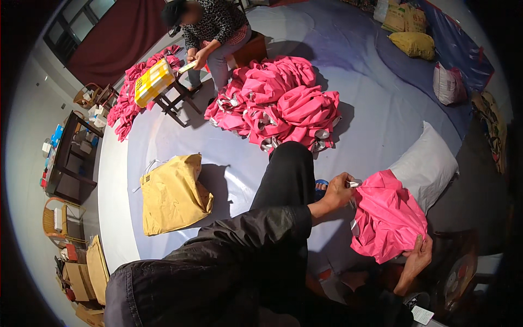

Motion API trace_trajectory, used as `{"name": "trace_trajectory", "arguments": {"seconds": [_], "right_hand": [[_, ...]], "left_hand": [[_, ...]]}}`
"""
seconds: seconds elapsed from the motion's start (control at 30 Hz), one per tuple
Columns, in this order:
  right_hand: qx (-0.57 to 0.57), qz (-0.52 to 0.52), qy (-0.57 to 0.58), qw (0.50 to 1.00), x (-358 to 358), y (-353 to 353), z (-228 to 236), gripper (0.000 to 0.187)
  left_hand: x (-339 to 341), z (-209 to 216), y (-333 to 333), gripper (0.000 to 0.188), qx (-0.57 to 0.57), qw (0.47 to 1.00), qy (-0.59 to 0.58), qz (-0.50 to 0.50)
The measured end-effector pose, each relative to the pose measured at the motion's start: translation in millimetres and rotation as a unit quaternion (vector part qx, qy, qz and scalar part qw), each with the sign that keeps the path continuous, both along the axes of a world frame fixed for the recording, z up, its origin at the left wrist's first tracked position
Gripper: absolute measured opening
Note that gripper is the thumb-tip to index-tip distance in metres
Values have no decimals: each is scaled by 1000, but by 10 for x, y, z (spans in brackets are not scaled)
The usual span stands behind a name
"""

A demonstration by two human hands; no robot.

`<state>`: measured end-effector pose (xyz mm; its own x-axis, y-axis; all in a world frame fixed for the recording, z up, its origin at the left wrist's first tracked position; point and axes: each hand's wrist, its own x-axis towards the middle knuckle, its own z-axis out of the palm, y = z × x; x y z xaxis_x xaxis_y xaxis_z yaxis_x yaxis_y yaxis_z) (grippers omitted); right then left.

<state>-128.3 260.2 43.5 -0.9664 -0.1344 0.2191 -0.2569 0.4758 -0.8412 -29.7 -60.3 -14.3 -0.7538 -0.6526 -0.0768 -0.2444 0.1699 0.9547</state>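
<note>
A pink fabric piece with a silvery inner side (pixel 388 215) hangs between my hands on the right. My left hand (pixel 336 195) is closed, pinching its silvery edge at the upper left. At the lower right corner, my right hand (pixel 417 258) has its fingers closed on the cloth, partly hidden behind it. Just behind the fabric lies a stuffed white woven sack (pixel 427 163). Ahead of my knee, a large heap of similar pink pieces (pixel 283 101) spreads over the floor sheet.
A yellow sack (pixel 173 193) stands to my left. Farther off, a seated person (pixel 220 27) holds a pale flat object beside a stool with a yellow checked cover (pixel 154 82). More pink cloth (pixel 133 90) lies behind it. A dark table (pixel 68 158) stands far left; filled sacks (pixel 412 45) lie far right.
</note>
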Motion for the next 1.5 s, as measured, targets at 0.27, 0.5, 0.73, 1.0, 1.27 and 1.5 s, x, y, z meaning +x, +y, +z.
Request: {"name": "trace_trajectory", "arguments": {"seconds": [0.27, 0.5, 0.73, 1.0, 1.27, 1.5], "right_hand": [[-24, 12, -24, 999, -70, 76, -104, 28], [-36, 39, -48, 997, -44, 0, -100, 28], [-31, 47, -73, 996, -103, 135, -143, 28], [-45, 16, -29, 998, -203, 305, -107, 27], [-10, -12, 65, 998, -309, 691, -220, 26], [-49, -17, -67, 996, -76, 150, 185, 18]], "left_hand": [[-21, -91, 14, 16, 359, 928, 60, -83], [26, 98, 72, 22, 418, 905, 64, -47], [79, 307, 160, 21, 322, 938, 23, -125], [107, -39, -24, 27, -62, 997, 30, -40], [43, -1, -26, 15, 261, 962, 33, -67], [62, 322, -182, 31, 539, 819, 132, -146]]}}
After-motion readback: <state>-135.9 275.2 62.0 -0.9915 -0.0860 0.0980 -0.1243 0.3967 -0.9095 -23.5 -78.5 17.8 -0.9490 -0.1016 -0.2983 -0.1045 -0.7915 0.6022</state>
